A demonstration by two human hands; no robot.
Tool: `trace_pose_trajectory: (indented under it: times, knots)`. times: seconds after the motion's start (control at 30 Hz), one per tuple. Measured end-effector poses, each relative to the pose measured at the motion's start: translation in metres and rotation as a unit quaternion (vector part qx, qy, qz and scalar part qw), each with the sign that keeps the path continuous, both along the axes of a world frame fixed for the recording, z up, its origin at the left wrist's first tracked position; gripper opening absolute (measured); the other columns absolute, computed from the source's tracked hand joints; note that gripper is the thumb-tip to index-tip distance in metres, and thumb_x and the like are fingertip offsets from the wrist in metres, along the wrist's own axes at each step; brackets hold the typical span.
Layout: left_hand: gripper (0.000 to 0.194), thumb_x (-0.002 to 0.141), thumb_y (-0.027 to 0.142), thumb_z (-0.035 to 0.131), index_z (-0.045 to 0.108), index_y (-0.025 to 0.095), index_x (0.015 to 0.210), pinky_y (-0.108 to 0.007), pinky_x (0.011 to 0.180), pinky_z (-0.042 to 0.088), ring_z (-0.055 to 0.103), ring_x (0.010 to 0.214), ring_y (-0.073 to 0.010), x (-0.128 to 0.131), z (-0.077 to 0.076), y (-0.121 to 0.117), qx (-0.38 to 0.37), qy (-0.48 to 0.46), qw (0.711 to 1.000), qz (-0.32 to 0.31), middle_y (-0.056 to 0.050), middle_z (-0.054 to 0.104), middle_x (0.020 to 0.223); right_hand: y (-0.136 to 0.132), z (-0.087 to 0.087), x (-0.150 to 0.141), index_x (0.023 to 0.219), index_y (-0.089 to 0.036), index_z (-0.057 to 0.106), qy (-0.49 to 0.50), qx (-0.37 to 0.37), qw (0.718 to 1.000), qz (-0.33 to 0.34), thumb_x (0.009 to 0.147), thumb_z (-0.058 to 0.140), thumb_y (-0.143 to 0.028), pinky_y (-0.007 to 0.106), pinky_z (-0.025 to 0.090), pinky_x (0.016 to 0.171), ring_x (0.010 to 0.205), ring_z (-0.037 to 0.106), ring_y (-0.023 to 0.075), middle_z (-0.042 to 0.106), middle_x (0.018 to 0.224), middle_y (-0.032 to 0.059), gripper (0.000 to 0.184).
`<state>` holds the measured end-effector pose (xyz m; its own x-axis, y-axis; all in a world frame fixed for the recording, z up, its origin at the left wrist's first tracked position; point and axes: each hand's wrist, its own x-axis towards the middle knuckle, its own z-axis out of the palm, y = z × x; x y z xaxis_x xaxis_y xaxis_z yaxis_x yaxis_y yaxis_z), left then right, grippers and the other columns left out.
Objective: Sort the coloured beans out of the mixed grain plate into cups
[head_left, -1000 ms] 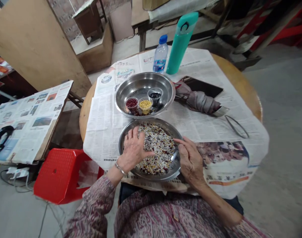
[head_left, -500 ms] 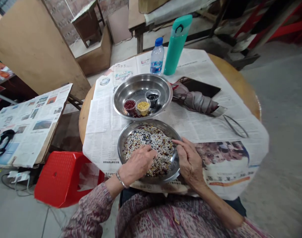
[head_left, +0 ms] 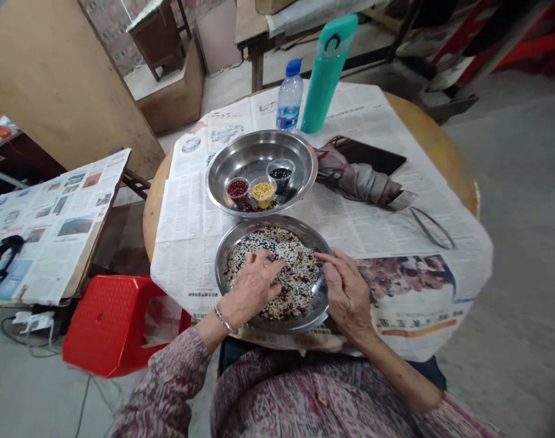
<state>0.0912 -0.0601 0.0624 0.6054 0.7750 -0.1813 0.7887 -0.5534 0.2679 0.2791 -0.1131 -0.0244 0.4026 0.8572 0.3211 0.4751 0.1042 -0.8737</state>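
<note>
Steel grain bowl [head_left: 321, 297] sits on Chinese-printed newspaper [head_left: 181, 231].

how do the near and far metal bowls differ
The near bowl holds a loose mix of grains and beans; the far bowl holds three small cups. The left hand is over the near bowl and the right hand at its rim, while neither is at the far bowl. Both are round, shiny and on newspaper.
</note>
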Motion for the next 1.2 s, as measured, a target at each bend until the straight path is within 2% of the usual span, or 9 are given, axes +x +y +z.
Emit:
trace_pose_trajectory:
  times: [0.07,0.17,0.3,0.47,0.63,0.8,1.0,1.1,1.2]
  knots:
    - [0.021,0.097,0.015,0.058,0.065,0.02,0.116,-0.038,0.1,0.055,0.059,0.112,-0.0221,0.009,-0.006,0.009,-0.019,-0.019,0.999,-0.022,-0.008,0.06,0.122,0.0,0.001,0.0,0.111,-0.022,0.074,0.001,-0.001,1.0,-0.002,0.102,0.044,-0.044,0.051,0.046,0.108,0.126,0.061,0.0292,0.072,0.122,0.0125,0.038]
    - [0.021,0.096,0.007,0.05,0.066,0.017,0.105,-0.034,0.096,0.056,0.063,0.1,-0.0189,0.016,-0.009,0.023,-0.023,-0.047,0.998,-0.027,-0.006,0.063,0.106,0.0,0.002,0.0,0.111,-0.022,0.074,0.005,-0.002,1.0,-0.003,0.102,0.045,-0.044,0.052,0.046,0.109,0.127,0.061,0.0295,0.073,0.121,0.0122,0.038]
    - [0.024,0.092,0.002,0.05,0.065,0.017,0.103,-0.034,0.098,0.055,0.064,0.1,-0.0187,0.003,-0.001,0.027,0.004,-0.06,0.998,0.025,-0.006,0.063,0.105,0.0,0.004,-0.001,0.11,-0.021,0.075,0.009,-0.004,1.0,-0.004,0.101,0.045,-0.045,0.054,0.046,0.109,0.127,0.061,0.0304,0.072,0.121,0.0133,0.039]
    - [0.019,0.098,0.007,0.047,0.063,0.018,0.103,-0.033,0.093,0.055,0.064,0.097,-0.0174,-0.028,0.025,0.002,-0.029,0.002,0.999,0.046,-0.005,0.064,0.104,-0.001,0.006,-0.001,0.11,-0.022,0.074,0.011,-0.004,1.0,-0.004,0.101,0.045,-0.044,0.053,0.047,0.109,0.127,0.061,0.0292,0.072,0.121,0.0128,0.037]
    - [0.007,0.098,0.022,0.062,0.061,0.018,0.104,-0.037,0.093,0.054,0.061,0.109,-0.0229,-0.037,0.044,-0.027,-0.074,0.087,0.993,0.024,-0.007,0.063,0.117,-0.001,0.006,0.0,0.109,-0.023,0.075,0.009,-0.004,1.0,-0.005,0.1,0.047,-0.044,0.053,0.047,0.108,0.126,0.062,0.0288,0.073,0.119,0.0113,0.036]
    - [0.008,0.102,0.025,0.056,0.061,0.019,0.1,-0.036,0.092,0.054,0.064,0.106,-0.0219,-0.022,0.026,-0.034,-0.113,0.122,0.986,-0.011,-0.005,0.066,0.11,-0.001,0.005,0.0,0.108,-0.023,0.074,0.009,-0.001,1.0,-0.008,0.1,0.048,-0.044,0.052,0.048,0.107,0.125,0.062,0.0288,0.074,0.117,0.0107,0.035]
    - [0.017,0.106,0.022,0.045,0.062,0.02,0.105,-0.031,0.087,0.055,0.065,0.1,-0.0183,0.001,0.015,-0.017,-0.056,0.069,0.996,0.019,-0.005,0.065,0.11,0.0,0.006,-0.001,0.108,-0.023,0.074,0.008,-0.001,1.0,-0.006,0.1,0.047,-0.044,0.052,0.047,0.108,0.126,0.062,0.0289,0.074,0.117,0.0104,0.035]
    - [0.011,0.103,0.028,0.056,0.061,0.019,0.105,-0.034,0.092,0.055,0.062,0.105,-0.0204,0.002,0.014,-0.003,0.006,0.013,0.998,0.067,-0.006,0.063,0.11,0.0,0.007,-0.001,0.108,-0.024,0.073,0.014,-0.003,1.0,-0.003,0.1,0.047,-0.045,0.052,0.047,0.109,0.127,0.061,0.0287,0.074,0.118,0.0098,0.035]
    - [0.041,0.09,0.041,0.076,0.059,0.019,0.12,-0.044,0.099,0.054,0.056,0.117,-0.0278,0.003,0.008,0.011,0.046,-0.021,0.994,0.099,-0.009,0.058,0.122,0.0,0.007,-0.001,0.108,-0.025,0.073,0.013,-0.009,1.0,-0.004,0.099,0.046,-0.046,0.052,0.046,0.109,0.127,0.061,0.0286,0.073,0.119,0.0101,0.035]
